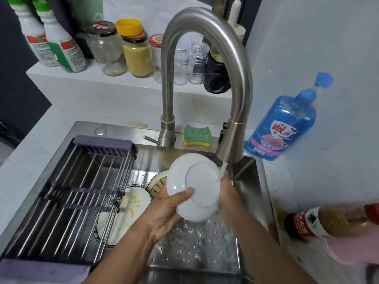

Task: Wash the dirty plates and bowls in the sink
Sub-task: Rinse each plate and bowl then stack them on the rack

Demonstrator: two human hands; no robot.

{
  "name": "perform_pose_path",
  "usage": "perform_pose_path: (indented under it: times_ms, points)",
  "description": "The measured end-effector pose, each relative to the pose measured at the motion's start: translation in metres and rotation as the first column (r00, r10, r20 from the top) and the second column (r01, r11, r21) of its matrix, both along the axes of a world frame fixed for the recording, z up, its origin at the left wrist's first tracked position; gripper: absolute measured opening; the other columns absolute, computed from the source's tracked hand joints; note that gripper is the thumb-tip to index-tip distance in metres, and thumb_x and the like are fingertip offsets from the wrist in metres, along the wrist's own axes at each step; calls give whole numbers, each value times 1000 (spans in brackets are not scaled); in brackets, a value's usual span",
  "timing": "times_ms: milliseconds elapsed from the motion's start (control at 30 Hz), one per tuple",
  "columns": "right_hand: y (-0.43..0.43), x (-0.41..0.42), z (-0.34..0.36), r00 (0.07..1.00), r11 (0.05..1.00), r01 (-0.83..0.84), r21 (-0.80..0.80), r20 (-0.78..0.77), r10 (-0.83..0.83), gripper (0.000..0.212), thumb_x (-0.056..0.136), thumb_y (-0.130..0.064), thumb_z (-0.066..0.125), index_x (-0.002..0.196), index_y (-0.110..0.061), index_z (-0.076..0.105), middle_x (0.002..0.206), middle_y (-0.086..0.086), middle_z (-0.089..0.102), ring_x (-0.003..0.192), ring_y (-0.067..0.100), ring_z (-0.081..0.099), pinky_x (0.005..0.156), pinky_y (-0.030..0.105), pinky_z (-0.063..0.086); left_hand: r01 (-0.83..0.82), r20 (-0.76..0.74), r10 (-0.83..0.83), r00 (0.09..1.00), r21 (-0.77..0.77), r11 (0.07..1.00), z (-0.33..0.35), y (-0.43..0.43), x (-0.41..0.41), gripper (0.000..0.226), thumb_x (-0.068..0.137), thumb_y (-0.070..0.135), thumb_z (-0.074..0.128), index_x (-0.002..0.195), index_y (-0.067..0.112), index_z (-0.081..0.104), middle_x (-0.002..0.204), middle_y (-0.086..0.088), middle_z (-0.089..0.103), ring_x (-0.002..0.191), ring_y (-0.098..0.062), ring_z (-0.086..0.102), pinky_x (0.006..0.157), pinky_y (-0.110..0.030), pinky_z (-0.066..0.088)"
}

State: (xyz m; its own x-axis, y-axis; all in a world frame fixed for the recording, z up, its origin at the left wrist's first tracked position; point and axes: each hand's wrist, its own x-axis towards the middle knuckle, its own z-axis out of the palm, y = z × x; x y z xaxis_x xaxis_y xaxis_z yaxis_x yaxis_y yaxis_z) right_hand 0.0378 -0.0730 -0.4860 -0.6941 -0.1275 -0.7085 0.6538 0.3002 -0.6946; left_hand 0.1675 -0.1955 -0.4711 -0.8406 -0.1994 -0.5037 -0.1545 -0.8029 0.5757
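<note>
A white plate [194,181] is held tilted, its underside toward me, over the steel sink [205,261]. My left hand [166,214] grips its lower left rim, thumb lying across the back. My right hand [227,191] is behind the plate's right edge, mostly hidden, and water from the faucet [231,140] runs onto it. Lower left in the sink lies a dirty plate [131,208] with yellow scraps. A patterned bowl [159,182] sits behind it.
A metal drying rack [71,197] spans the sink's left half. A green-yellow sponge [196,136] lies by the faucet base. A blue dish soap bottle [285,121] stands at the right, a sauce bottle [328,220] at the near right. Jars line the back ledge.
</note>
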Motion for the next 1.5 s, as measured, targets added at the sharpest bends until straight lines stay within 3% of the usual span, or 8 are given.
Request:
perform_pose_path:
  times_ms: [100, 300, 533, 667, 900, 1033, 1267, 1500]
  points:
    - [17, 21, -14, 985, 960, 101, -262, 161, -59, 53, 98, -61, 50, 126, -20, 68, 122, 10, 73, 115, 34, 67, 98, 57, 54, 102, 76, -89, 993, -188, 977, 6, -24, 8, 51, 84, -1, 74, 131, 14, 60, 122, -16, 72, 113, -33, 69, 90, -50, 60]
    - [36, 64, -23, 976, 923, -41, -383, 184, 119, 40, 97, -50, 57, 130, -27, 63, 126, 8, 70, 115, 29, 68, 93, 60, 56, 339, 275, -206, 939, -646, 684, 11, -54, 25, 64, 73, 0, 88, 125, 26, 61, 116, -1, 73, 111, -20, 68, 88, -33, 60]
    - [13, 86, -8, 967, 933, -252, -256, -108, 231, 28, 98, -29, 66, 124, -30, 55, 126, 4, 67, 109, 24, 70, 85, 46, 62, 236, 262, 1, 965, -870, 434, 25, -56, 60, 67, 75, 5, 87, 119, 43, 55, 111, 19, 67, 103, 4, 60, 74, -5, 45]
    - [-16, 92, 9, 961, 923, -250, -292, -190, 200, 28, 98, -24, 66, 124, -31, 60, 125, -2, 69, 109, 19, 71, 88, 45, 61, 135, 185, 158, 970, -950, 281, 42, -67, 75, 66, 73, 9, 89, 121, 42, 58, 114, 16, 59, 102, -7, 56, 77, -15, 44]
    - [-77, 93, 33, 947, 905, -294, -307, -223, 232, 56, 98, -10, 63, 147, -30, 45, 125, -10, 70, 113, 15, 67, 81, 37, 62, -80, 81, 396, 915, -924, 374, 43, -81, 107, 63, 75, 12, 89, 119, 45, 58, 106, 20, 66, 97, 3, 61, 80, -28, 57]
    - [-114, 90, 42, 935, 896, -339, -287, -210, 287, 58, 95, -7, 65, 143, -34, 48, 127, -10, 67, 114, 16, 66, 81, 37, 62, -159, 63, 518, 853, -914, 373, 38, -89, 120, 56, 76, 15, 89, 119, 35, 60, 100, 20, 66, 96, 2, 62, 68, -11, 48]
    - [-159, 81, 50, 868, 857, -469, -215, -288, 404, 51, 92, -5, 62, 129, -39, 52, 123, -16, 67, 114, 14, 64, 89, 43, 61, -230, 73, 621, 781, -890, 394, 25, -100, 130, 47, 83, 21, 85, 121, 32, 61, 103, 18, 68, 94, 11, 63, 77, -22, 55]
    - [-232, 84, 56, 689, 736, -675, -53, -401, 603, 59, 85, -7, 65, 135, -36, 54, 122, -18, 62, 110, 10, 62, 100, 47, 55, -417, 66, 822, 566, -837, 355, 9, -115, 125, 45, 85, 23, 82, 125, 22, 62, 103, 5, 71, 96, -14, 69, 72, -21, 49]
